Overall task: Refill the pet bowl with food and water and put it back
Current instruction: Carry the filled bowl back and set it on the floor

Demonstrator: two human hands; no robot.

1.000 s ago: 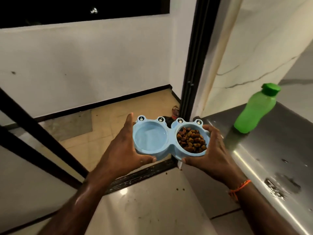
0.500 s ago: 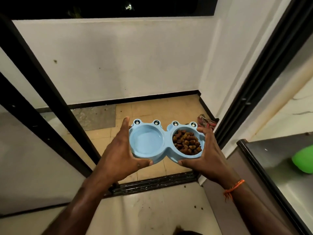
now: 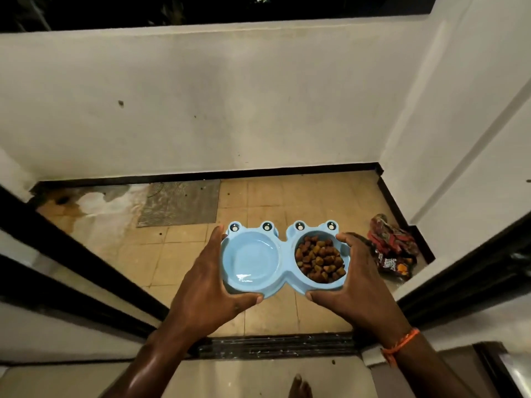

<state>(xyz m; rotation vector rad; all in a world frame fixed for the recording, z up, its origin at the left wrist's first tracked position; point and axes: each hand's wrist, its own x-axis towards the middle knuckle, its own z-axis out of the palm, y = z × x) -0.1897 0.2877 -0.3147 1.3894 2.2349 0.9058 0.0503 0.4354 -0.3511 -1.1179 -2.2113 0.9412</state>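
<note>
Bowl (image 3: 283, 275) glossy smooth plastic (floor (image 3: 301, 202) matt tile).

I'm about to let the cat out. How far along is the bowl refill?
Filling looks done: the pet bowl holds kibble in its right cup and water in its left. The left hand and right hand hold it above the tiled floor. Left: setting it down.

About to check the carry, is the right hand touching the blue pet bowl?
Touching. The head view shows the right hand wrapped round the kibble end of the blue pet bowl, thumb under its near rim, fingers on its side.
</note>
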